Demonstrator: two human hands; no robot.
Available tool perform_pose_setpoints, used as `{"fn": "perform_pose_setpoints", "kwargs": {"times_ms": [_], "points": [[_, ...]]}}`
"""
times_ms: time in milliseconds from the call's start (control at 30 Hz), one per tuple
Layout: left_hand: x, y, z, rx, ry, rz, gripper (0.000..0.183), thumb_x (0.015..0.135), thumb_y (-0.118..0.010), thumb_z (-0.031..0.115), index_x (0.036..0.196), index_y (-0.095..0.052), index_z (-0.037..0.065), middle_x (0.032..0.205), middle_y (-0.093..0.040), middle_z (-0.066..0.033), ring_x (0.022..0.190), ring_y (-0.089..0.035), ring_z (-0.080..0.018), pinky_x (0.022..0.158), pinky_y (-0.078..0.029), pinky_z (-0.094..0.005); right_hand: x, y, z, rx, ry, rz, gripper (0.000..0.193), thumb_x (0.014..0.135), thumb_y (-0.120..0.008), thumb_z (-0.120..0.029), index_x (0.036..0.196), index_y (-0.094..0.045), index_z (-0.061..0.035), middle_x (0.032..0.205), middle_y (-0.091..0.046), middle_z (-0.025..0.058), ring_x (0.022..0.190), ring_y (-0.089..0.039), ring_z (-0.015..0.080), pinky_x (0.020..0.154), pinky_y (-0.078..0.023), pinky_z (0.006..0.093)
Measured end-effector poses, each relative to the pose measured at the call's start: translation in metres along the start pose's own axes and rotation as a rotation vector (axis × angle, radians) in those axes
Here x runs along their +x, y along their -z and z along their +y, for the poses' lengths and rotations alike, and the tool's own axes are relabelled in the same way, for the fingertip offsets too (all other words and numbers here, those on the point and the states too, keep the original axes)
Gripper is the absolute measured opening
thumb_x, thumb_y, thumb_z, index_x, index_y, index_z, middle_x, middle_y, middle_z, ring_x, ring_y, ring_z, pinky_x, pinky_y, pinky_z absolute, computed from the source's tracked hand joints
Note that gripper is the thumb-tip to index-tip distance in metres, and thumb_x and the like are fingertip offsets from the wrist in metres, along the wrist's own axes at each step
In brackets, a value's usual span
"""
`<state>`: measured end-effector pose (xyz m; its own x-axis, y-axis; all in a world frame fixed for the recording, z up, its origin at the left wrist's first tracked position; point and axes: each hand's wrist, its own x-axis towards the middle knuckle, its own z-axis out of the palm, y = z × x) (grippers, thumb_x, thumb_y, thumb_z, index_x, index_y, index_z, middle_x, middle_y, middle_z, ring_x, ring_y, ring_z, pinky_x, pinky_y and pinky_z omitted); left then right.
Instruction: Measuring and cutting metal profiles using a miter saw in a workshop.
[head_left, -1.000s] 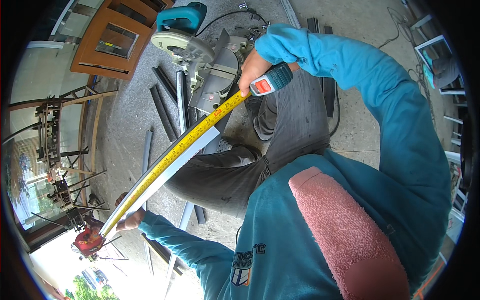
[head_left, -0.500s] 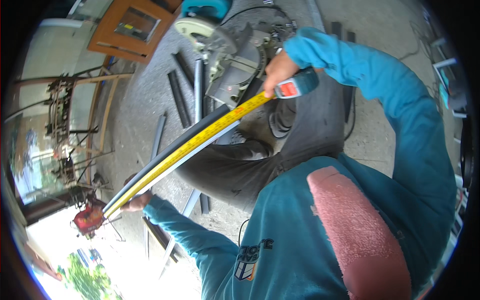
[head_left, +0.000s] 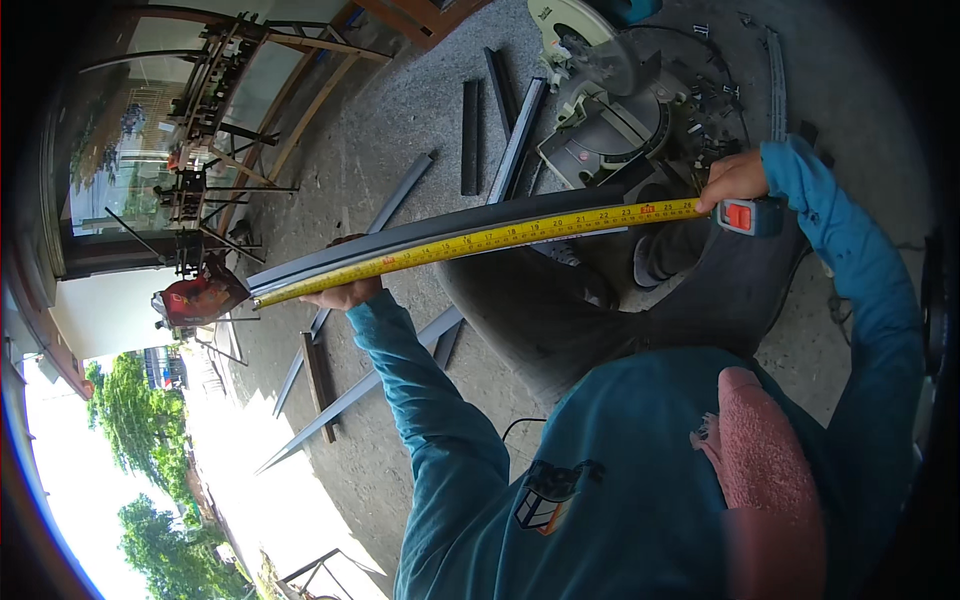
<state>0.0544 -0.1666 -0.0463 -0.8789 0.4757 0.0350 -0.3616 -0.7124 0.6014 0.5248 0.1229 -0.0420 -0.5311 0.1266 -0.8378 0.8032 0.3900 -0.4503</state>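
A long dark grey metal profile lies across in front of me, above my lap. Along its near side runs the yellow blade of a tape measure, pulled out to the profile's far left end. My left hand is closed around the profile from below, near that end. My right hand is closed at the other end of the blade, by the teal and red tape case. Its fingertips press on the blade where it leaves the case.
A mitre saw stands on the concrete floor beyond my knees. Loose metal profiles lie to its left, and more lie beneath my left arm. Farther left is a rack of wooden bars. A pink towel hangs at my chest.
My view has turned toward the left, so the tape and profile now lie nearly level across it. Both hands keep their holds, and the blade still runs along the profile.
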Motion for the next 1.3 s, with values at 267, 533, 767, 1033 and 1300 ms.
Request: {"fn": "perform_pose_setpoints", "kwargs": {"times_ms": [267, 533, 767, 1033, 1300], "points": [[0.013, 0.003, 0.004, 0.091, -0.088, 0.252, 0.074, 0.085, -0.021, 0.069, 0.117, -0.054, 0.011, 0.116, -0.057, -0.0154, 0.104, -0.057, -0.0367, 0.087, -0.042, -0.0626, -0.001, -0.012, -0.012, -0.011, 0.031, 0.169, 0.057, 0.080, -0.053, -0.055, 0.078, -0.066, 0.0001, 0.063, -0.056, 0.0030, 0.058, -0.051, 0.0135, 0.056, -0.040, 0.0308], [0.050, 0.062, 0.037, -0.019, 0.074, -0.031, 0.072, 0.081, -0.032, 0.067, 0.100, -0.060, 0.004, 0.103, -0.059, -0.0213, 0.096, -0.058, -0.0392, 0.085, -0.043, -0.0626, -0.012, -0.012, -0.019, 0.048, 0.031, 0.122, 0.053, 0.078, -0.055, -0.055, 0.079, -0.066, -0.0032, 0.071, -0.057, 0.0039, 0.065, -0.052, 0.0126, 0.060, -0.042, 0.0302], [0.029, 0.042, 0.019, -0.024, 0.101, 0.032, 0.074, 0.075, -0.038, 0.061, 0.089, -0.059, -0.008, 0.094, -0.058, -0.0306, 0.087, -0.059, -0.0438, 0.081, -0.047, -0.0600, 0.000, -0.011, -0.004, 0.109, 0.076, -0.031, 0.050, 0.081, -0.054, -0.052, 0.069, -0.063, -0.0044, 0.056, -0.053, 0.0005, 0.050, -0.047, 0.0120, 0.049, -0.038, 0.0301], [0.023, 0.039, 0.015, -0.116, 0.210, -0.238, 0.070, 0.075, -0.040, 0.060, 0.095, -0.062, -0.003, 0.100, -0.058, -0.0282, 0.089, -0.059, -0.0433, 0.082, -0.044, -0.0649, 0.007, -0.006, 0.001, 0.109, 0.080, -0.033, 0.049, 0.081, -0.053, -0.052, 0.071, -0.064, -0.0045, 0.058, -0.054, 0.0010, 0.051, -0.048, 0.0117, 0.049, -0.038, 0.0305], [-0.003, 0.025, 0.046, 0.101, 0.063, -0.042, 0.109, 0.069, -0.004, 0.085, 0.096, -0.060, -0.005, 0.096, -0.060, -0.0287, 0.088, -0.058, -0.0441, 0.084, -0.045, -0.0604, 0.046, 0.013, -0.025, -0.131, 0.233, -0.118, 0.047, 0.086, -0.049, -0.048, 0.113, -0.065, -0.0125, 0.076, -0.063, 0.0025, 0.064, -0.051, 0.0112, 0.059, -0.042, 0.0293]]}}
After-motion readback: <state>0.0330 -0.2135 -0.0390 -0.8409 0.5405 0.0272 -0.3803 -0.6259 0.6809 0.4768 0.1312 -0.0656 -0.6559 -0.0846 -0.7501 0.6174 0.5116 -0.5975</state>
